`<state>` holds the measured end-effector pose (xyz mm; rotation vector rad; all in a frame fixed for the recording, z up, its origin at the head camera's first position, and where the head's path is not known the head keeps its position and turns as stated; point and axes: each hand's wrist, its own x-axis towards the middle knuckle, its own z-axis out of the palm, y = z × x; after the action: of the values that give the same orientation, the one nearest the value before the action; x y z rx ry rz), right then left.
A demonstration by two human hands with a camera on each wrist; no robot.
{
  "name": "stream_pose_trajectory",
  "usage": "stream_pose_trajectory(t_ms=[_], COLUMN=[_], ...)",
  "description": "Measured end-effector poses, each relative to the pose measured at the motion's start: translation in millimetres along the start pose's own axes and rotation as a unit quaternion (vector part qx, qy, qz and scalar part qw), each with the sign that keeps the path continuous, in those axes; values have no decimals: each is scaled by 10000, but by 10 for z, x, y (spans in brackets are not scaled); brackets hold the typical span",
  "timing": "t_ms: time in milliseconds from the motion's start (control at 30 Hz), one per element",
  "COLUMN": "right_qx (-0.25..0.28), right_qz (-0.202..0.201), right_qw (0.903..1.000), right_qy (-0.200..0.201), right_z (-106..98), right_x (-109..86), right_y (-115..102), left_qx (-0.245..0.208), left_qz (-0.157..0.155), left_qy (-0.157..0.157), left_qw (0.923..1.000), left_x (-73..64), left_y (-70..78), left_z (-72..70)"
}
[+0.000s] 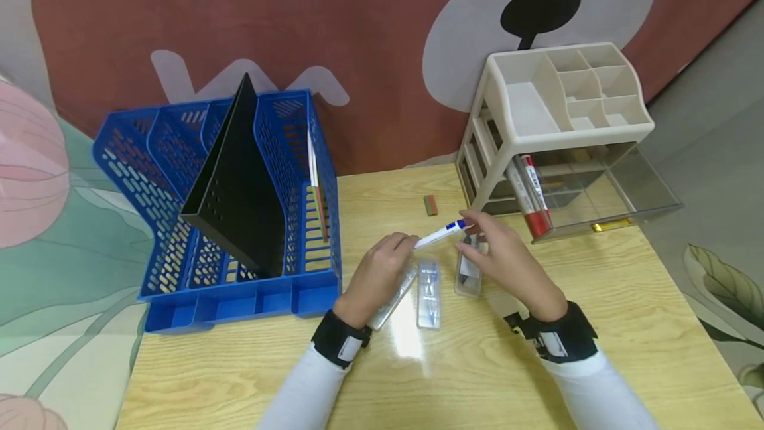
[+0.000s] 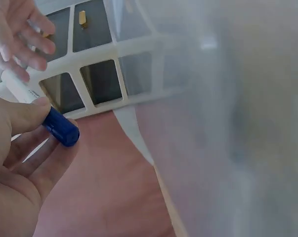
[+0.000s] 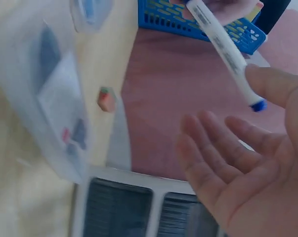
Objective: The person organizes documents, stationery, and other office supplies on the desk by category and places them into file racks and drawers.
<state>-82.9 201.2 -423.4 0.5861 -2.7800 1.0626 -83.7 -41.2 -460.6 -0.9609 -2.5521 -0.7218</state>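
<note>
My left hand (image 1: 382,271) pinches a white marker (image 1: 438,235) between thumb and fingers, close to its blue cap (image 2: 62,128). The marker's other end, also blue, points up and right toward my right hand (image 1: 507,254). In the right wrist view, the right fingers (image 3: 223,158) are spread and relaxed around that end. The right thumb lies against or just over the marker; which of the two I cannot tell. Below the hands are a clear plastic case (image 1: 428,304), another case (image 1: 394,300) partly under the left hand, and a third case (image 1: 468,283) with dark items inside.
A small red-and-green block (image 1: 430,205) lies behind the hands. On the right stands a white desk organizer (image 1: 540,131) with its clear drawer (image 1: 635,201) pulled out, red-capped markers (image 1: 531,194) at its left. A blue file rack (image 1: 239,310) holds a black folder (image 1: 245,198) on the left.
</note>
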Motion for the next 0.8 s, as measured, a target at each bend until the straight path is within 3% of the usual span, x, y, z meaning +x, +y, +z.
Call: stream_pose_trajectory(t_ms=[133,300,500,600,800], right_qx=[791,1743,3193,3480,3748], right_qz=[-3,182,437,431,463], right_qw=[9968,9835,9429,9310,9170], right_qy=[145,447,841,1014,1281], right_z=[101,235,338,379,456], right_x=[-68,-144,-200,-217,-265], right_y=[18,-48,-163,-203,-234], left_qx=[-599,-1061,-1654,-1769,-1967], left_qz=[-151,-313,-573,-661,-905], left_qy=[174,343,571,676,907], left_qw=[9979,9933,9829,9797,9721], left_x=[-6,-2,6,11,-3], left_y=[80,233,411,479,562], left_z=[42,80,128,149,212])
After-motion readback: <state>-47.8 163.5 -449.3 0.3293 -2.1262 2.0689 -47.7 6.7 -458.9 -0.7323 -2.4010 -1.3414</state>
